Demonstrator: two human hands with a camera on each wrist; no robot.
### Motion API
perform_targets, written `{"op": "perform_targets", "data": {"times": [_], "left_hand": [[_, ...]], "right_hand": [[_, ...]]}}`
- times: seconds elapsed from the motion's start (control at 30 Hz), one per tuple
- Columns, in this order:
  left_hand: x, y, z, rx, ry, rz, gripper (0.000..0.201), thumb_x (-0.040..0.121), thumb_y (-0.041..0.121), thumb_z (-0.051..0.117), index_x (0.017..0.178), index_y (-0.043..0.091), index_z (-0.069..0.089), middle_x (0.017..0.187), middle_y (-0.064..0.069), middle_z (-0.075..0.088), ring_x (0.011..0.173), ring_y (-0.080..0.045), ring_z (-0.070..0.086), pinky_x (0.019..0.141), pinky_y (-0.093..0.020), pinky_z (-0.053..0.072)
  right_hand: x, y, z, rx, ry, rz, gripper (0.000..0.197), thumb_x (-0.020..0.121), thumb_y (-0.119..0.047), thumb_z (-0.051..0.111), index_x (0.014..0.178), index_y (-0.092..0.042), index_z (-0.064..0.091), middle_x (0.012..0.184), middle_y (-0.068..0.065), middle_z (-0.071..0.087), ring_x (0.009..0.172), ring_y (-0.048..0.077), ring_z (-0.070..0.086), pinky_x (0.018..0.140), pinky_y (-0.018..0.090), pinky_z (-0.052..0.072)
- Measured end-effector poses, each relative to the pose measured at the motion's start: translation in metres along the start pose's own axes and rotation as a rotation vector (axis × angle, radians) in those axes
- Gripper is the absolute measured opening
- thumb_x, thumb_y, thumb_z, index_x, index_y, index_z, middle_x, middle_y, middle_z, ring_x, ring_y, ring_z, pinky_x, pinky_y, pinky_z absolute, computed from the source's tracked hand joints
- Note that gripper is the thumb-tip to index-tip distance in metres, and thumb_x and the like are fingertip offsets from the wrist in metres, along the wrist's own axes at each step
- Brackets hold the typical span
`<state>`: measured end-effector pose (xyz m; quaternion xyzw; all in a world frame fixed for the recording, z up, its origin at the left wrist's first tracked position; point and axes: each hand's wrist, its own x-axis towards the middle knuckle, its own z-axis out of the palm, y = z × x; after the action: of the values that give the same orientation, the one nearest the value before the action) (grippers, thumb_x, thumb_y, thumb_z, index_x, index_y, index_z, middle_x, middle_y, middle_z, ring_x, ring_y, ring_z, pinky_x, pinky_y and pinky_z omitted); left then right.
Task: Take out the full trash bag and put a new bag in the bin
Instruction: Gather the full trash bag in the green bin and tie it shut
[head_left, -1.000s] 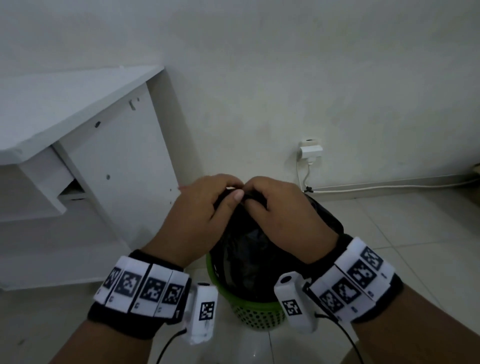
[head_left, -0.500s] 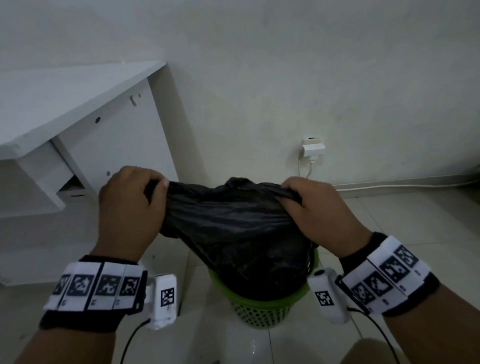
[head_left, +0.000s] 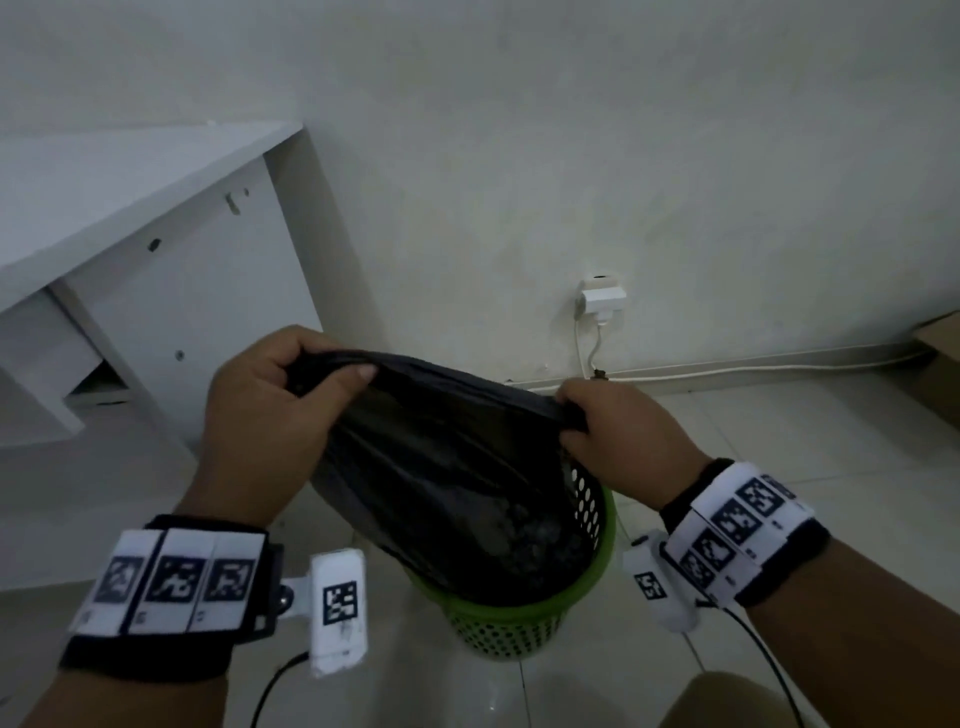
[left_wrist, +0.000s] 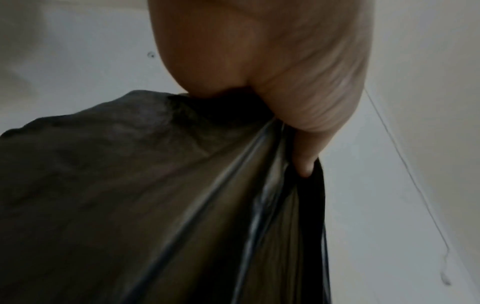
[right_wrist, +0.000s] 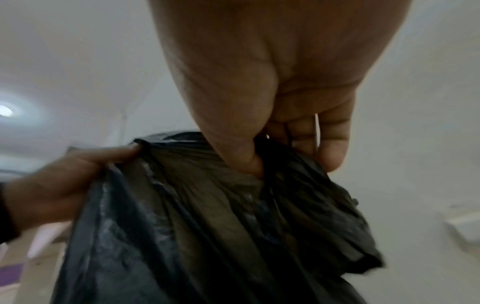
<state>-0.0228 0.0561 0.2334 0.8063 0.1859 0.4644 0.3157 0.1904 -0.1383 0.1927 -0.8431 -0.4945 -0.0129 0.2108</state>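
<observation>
You are holding the thin black plastic trash bag (head_left: 441, 467) by its mouth, one hand on each side, stretching the opening wide above the round green perforated plastic bin (head_left: 519, 618). Your left hand (head_left: 270, 410) is grasping the left edge of the bag, fingers curled over the gathered rim and the thumb pressing it from the near side; in the left wrist view the film is running taut and creased down from that grip. Your right hand (head_left: 613, 441) is clenching the right edge, the plastic bunched inside the curled fingers (right_wrist: 330, 144) and thumb. The lower part of the bag is hanging down inside the bin, which is standing on the pale tiled floor (head_left: 779, 441) between your wrists. The bag's upper part is leaning out to the left, past the bin's rim.

To the far left, a white wooden desk (head_left: 156, 249) is standing against the white wall (head_left: 571, 156). On the wall beyond the bin, a white plug adapter (head_left: 602, 299) is sitting in a socket, and a white cable (head_left: 727, 371) is running along the floor edge to the right. A brown cardboard box (head_left: 940, 338) is showing at the far right edge.
</observation>
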Motion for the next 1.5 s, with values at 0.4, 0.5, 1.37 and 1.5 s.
{"op": "perform_targets", "data": {"times": [0.4, 0.5, 1.37, 1.5], "left_hand": [[-0.002, 0.025, 0.023, 0.478, -0.232, 0.039, 0.068, 0.076, 0.044, 0.058, 0.135, 0.01, 0.054, 0.138, -0.013, 0.054, 0.131, -0.03, 0.046, 0.114, -0.045, 0.035], [-0.005, 0.053, 0.052, 0.299, -0.375, 0.103, 0.068, 0.083, 0.053, 0.056, 0.142, 0.02, 0.049, 0.14, -0.003, 0.053, 0.134, -0.019, 0.044, 0.115, -0.037, 0.034], [-0.004, 0.083, 0.089, -0.152, -0.307, 0.04, 0.012, 0.095, 0.024, 0.067, 0.085, 0.019, 0.073, 0.075, 0.009, 0.071, 0.073, -0.001, 0.064, 0.063, -0.009, 0.044], [-0.01, 0.071, 0.09, -0.101, -0.299, 0.096, 0.012, 0.094, 0.027, 0.067, 0.084, 0.022, 0.068, 0.088, 0.007, 0.065, 0.087, -0.006, 0.061, 0.074, -0.009, 0.042]], "right_hand": [[0.018, -0.016, -0.059, 0.233, 0.346, -0.104, 0.004, 0.088, -0.019, 0.067, 0.088, -0.021, 0.07, 0.075, -0.014, 0.06, 0.068, 0.003, 0.055, 0.062, 0.004, 0.037], [0.015, -0.032, -0.065, 0.253, 0.371, -0.203, 0.01, 0.087, -0.014, 0.066, 0.093, -0.02, 0.071, 0.072, -0.011, 0.062, 0.068, 0.005, 0.056, 0.061, 0.009, 0.04], [-0.014, -0.003, -0.099, 0.371, 0.34, -0.199, 0.003, 0.087, -0.019, 0.072, 0.089, -0.022, 0.073, 0.082, -0.012, 0.072, 0.079, 0.005, 0.066, 0.07, 0.013, 0.049], [-0.022, 0.006, -0.104, 0.666, 0.21, -0.105, 0.006, 0.086, -0.018, 0.071, 0.086, -0.012, 0.072, 0.086, 0.003, 0.074, 0.082, 0.016, 0.07, 0.078, 0.028, 0.056]]}}
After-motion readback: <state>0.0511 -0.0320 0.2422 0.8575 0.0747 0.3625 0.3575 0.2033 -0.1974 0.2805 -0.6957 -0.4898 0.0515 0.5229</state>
